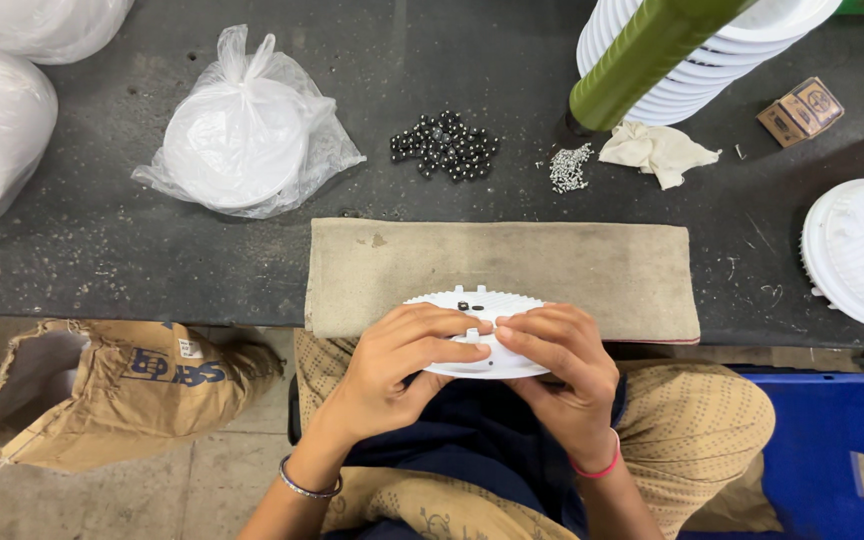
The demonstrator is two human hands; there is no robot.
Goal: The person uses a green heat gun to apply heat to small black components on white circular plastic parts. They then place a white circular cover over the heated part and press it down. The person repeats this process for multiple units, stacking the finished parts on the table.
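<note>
Both of my hands grip a white round plastic disc [479,300] with a ribbed rim, held at the near edge of the bench over my lap. My left hand [397,365] wraps its left side, fingers curled over the top. My right hand [562,365] holds the right side, thumb pressing near a small white tab in the middle. Two small dark balls sit on the disc's upper face. Most of the disc is hidden under my fingers.
A tan cloth pad [572,275] lies on the dark bench [102,260]. Behind it are a pile of dark steel balls [445,146], small silvery parts [569,168], a bagged white disc [242,135], a stack of white discs [692,80], a green pole [642,55], another disc [857,250]. A blue crate [832,450] sits right.
</note>
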